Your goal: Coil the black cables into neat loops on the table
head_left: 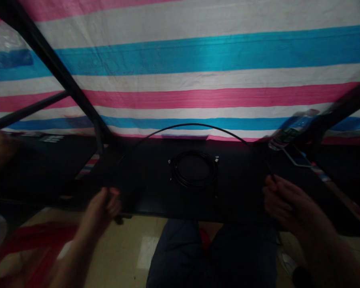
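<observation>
A thin black cable (193, 124) arches above the table between my two hands. My right hand (288, 200) is closed round its right end, with a short length showing past the fingers. My left hand (103, 206), slightly blurred, is closed at the cable's left side, where the cable fades against the dark tabletop. Between my hands, a coil of black cable (195, 187) lies on the black table (156, 200). Silver plugs show at its edge, among them a USB-type connector (217, 159) at the right.
A clear bottle (283, 138) and a phone-like flat device (297, 156) are at the right. Dark metal posts (63, 80) frame a striped plastic sheet (198, 96) behind. Another person's hand (3, 148) rests at the far left. A red stool (39, 244) stands below.
</observation>
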A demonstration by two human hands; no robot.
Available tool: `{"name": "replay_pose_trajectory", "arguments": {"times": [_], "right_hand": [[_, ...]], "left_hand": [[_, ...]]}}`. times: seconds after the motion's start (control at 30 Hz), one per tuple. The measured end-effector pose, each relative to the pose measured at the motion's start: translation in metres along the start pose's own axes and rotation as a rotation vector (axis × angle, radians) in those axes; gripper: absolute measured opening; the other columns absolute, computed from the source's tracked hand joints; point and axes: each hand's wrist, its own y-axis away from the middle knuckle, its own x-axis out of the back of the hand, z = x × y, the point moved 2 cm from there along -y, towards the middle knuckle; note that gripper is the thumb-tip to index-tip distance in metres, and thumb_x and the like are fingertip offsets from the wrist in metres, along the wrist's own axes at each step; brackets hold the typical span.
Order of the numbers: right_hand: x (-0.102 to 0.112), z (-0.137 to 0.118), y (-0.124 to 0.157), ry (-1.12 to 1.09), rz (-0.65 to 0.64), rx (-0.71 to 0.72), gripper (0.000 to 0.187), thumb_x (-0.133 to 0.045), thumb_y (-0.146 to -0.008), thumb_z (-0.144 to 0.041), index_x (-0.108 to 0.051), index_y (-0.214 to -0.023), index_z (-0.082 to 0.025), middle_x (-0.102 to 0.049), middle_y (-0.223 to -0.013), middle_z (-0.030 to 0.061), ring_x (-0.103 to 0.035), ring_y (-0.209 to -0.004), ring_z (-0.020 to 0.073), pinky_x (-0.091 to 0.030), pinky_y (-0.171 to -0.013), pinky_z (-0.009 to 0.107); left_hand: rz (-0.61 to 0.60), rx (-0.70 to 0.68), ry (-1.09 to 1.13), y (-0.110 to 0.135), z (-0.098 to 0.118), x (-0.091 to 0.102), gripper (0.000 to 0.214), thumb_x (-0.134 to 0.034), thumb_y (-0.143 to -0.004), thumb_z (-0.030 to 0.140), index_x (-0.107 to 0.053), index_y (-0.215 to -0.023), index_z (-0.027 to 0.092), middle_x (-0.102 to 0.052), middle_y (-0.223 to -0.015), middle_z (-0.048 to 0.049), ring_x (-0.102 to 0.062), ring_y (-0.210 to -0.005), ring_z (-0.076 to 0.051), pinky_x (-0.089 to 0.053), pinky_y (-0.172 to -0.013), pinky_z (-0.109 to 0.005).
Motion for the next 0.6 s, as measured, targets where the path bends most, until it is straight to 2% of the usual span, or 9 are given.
{"name": "replay_pose_trajectory", "arguments": {"times": [0.07,0.1,0.13,0.17,0.23,0.3,0.43,0.5,0.6], "right_hand": [[-0.057,0.006,-0.004,-0.275,-0.091,-0.120,0.033,-0.072,-0.083,-0.052,-0.054,-0.090,-0.024,-0.032,-0.056,-0.0097,-0.015,-0.042,0.0055,-0.018,-0.037,0.019],[-0.082,0.009,-0.004,-0.340,-0.170,-0.171,0.034,-0.074,-0.082,-0.051,-0.054,-0.086,-0.023,-0.033,-0.055,-0.0096,-0.016,-0.042,0.0049,-0.017,-0.037,0.018],[-0.103,0.013,-0.001,-0.396,-0.256,-0.203,0.037,-0.074,-0.081,-0.051,-0.052,-0.082,-0.022,-0.033,-0.053,-0.0095,-0.018,-0.041,0.0046,-0.018,-0.036,0.018],[-0.120,0.018,0.003,-0.441,-0.330,-0.222,0.038,-0.073,-0.083,-0.051,-0.051,-0.078,-0.021,-0.035,-0.052,-0.0092,-0.021,-0.040,0.0042,-0.019,-0.036,0.018],[-0.144,0.028,0.011,-0.484,-0.476,-0.229,0.038,-0.068,-0.088,-0.052,-0.051,-0.077,-0.020,-0.036,-0.050,-0.0092,-0.024,-0.037,0.0037,-0.021,-0.036,0.018],[-0.157,0.040,0.016,-0.492,-0.506,-0.247,0.039,-0.066,-0.089,-0.054,-0.055,-0.080,-0.018,-0.038,-0.049,-0.0092,-0.024,-0.036,0.0033,-0.020,-0.036,0.017],[-0.163,0.058,0.013,-0.451,-0.226,-0.271,0.055,-0.063,-0.082,-0.070,-0.056,-0.076,-0.016,-0.037,-0.048,-0.0089,-0.024,-0.037,0.0033,-0.018,-0.036,0.018],[-0.161,0.061,0.007,-0.451,-0.118,-0.279,0.060,-0.061,-0.079,-0.076,-0.054,-0.074,-0.017,-0.035,-0.049,-0.0095,-0.024,-0.038,0.0034,-0.018,-0.037,0.019],[-0.155,0.059,-0.002,-0.369,-0.119,-0.266,0.055,-0.068,-0.076,-0.072,-0.054,-0.079,-0.019,-0.035,-0.052,-0.0103,-0.024,-0.040,0.0039,-0.019,-0.039,0.020]], "left_hand": [[-0.166,-0.072,0.240,0.011,-0.013,-0.062,0.033,-0.057,-0.092,0.056,-0.057,-0.092,0.023,-0.032,-0.047,0.0099,-0.028,-0.041,-0.007,-0.031,-0.047,-0.019],[-0.228,-0.139,0.290,0.018,-0.018,-0.089,0.034,-0.059,-0.091,0.056,-0.057,-0.093,0.022,-0.035,-0.047,0.0098,-0.034,-0.041,-0.008,-0.033,-0.046,-0.021],[-0.288,-0.161,0.269,0.025,-0.021,-0.112,0.031,-0.058,-0.093,0.053,-0.057,-0.095,0.022,-0.046,-0.051,0.0074,-0.046,-0.048,-0.011,-0.040,-0.052,-0.024],[-0.329,-0.196,0.230,0.032,-0.022,-0.132,0.028,-0.057,-0.095,0.049,-0.057,-0.096,0.022,-0.056,-0.058,0.0039,-0.057,-0.058,-0.014,-0.046,-0.061,-0.027],[-0.364,-0.289,0.125,0.042,-0.020,-0.160,0.023,-0.053,-0.099,0.042,-0.059,-0.096,0.020,-0.067,-0.075,-0.0024,-0.065,-0.077,-0.018,-0.051,-0.077,-0.032],[-0.345,-0.441,0.022,0.047,-0.016,-0.174,0.021,-0.049,-0.100,0.035,-0.062,-0.095,0.020,-0.070,-0.089,-0.0066,-0.066,-0.090,-0.020,-0.051,-0.085,-0.034],[-0.303,-0.733,-0.252,0.048,-0.027,-0.184,0.022,-0.050,-0.099,0.025,-0.071,-0.097,0.022,-0.069,-0.111,-0.0100,-0.065,-0.106,-0.022,-0.053,-0.090,-0.033],[-0.293,-0.793,-0.394,0.046,-0.041,-0.187,0.024,-0.051,-0.098,0.021,-0.073,-0.108,0.024,-0.065,-0.127,-0.0105,-0.062,-0.118,-0.023,-0.052,-0.097,-0.035],[-0.289,-0.827,-0.572,0.046,-0.055,-0.189,0.037,-0.047,-0.098,0.018,-0.065,-0.129,0.028,-0.054,-0.145,-0.0106,-0.049,-0.136,-0.025,-0.044,-0.111,-0.046]]}}
